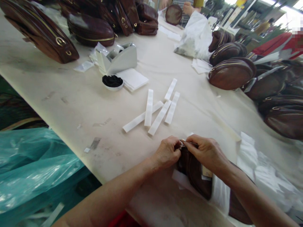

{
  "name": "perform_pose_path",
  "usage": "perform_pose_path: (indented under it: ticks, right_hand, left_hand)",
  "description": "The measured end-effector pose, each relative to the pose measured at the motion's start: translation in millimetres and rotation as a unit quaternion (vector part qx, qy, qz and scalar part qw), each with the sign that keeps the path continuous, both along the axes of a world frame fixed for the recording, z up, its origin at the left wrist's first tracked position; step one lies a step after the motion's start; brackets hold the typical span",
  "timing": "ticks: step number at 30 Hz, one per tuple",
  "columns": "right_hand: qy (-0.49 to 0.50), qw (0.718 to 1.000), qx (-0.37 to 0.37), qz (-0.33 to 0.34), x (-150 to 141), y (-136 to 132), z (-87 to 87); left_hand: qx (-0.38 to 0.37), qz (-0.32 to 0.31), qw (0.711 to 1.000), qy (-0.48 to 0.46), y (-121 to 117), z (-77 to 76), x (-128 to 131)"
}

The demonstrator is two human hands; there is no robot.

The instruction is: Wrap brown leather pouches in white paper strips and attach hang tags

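Observation:
A dark brown leather bag (200, 179) lies at the table's near side, partly under my right forearm. My left hand (168, 153) is closed in a pinch on the bag's top end, by small metal hardware. Right beside it, my right hand (201, 146) pinches the same end, thumb and fingers pressed together. What exactly sits between the fingertips is too small to make out. A tan tag (206, 172) shows on the bag's side, and white wrapping (220, 194) lies against it. Several white strips (157, 118) rest on the table just beyond my hands.
A tape dispenser (120, 58) stands near a small bowl of black items (112, 82) and white sheets (133, 78). Brown bags (232, 72) line the right side; others (91, 30) stand at back left. Teal plastic (35, 167) hangs beside the table. Another person's hand (188, 8) is at the far end.

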State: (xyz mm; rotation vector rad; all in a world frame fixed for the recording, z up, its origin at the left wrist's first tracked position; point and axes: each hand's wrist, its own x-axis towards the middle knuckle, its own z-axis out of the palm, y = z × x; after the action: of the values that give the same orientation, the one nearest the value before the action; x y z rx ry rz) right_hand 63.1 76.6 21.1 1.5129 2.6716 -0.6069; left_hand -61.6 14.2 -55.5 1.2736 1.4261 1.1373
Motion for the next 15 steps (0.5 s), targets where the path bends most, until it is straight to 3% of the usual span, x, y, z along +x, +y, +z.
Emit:
perform_pose_path:
  ticks: [7,15]
  right_hand:
    - [-0.007,1.000,0.021,-0.004,-0.3,-0.9,-1.7]
    - [0.004,1.000,0.003,0.003,0.2,-0.2,-0.5]
  left_hand:
    - [-0.020,0.031,0.999,-0.012,-2.7,4.1,2.1]
    - [-0.016,0.014,0.999,-0.035,0.6,3.3,0.4]
